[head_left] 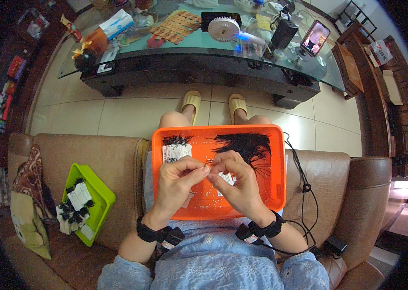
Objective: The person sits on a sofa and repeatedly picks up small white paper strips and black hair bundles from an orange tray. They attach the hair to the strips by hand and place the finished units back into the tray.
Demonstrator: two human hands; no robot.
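Observation:
An orange plastic tray [280, 193] rests across my lap. Over its middle, my left hand [175, 183] and my right hand [239, 182] meet, each with thumb and forefinger pinched together. Whatever lies between the fingertips is tiny and mostly hidden; a short dark bit shows there. Beyond my right hand a bundle of thin black cords [246, 144] fans out in the tray. Past my left hand sits a stack of white printed tags [177, 152] with black cord ends [176, 140]. Another white tag [227, 179] shows partly behind my right hand. Small white bits are scattered over the tray bottom.
On the sofa at left lies a green tray [98, 208] with white tags and black cords [79, 195]. A black cable [305, 187] runs along the right seat. Ahead stands a glass table [165, 50] with a small fan [224, 29] and a phone [315, 38].

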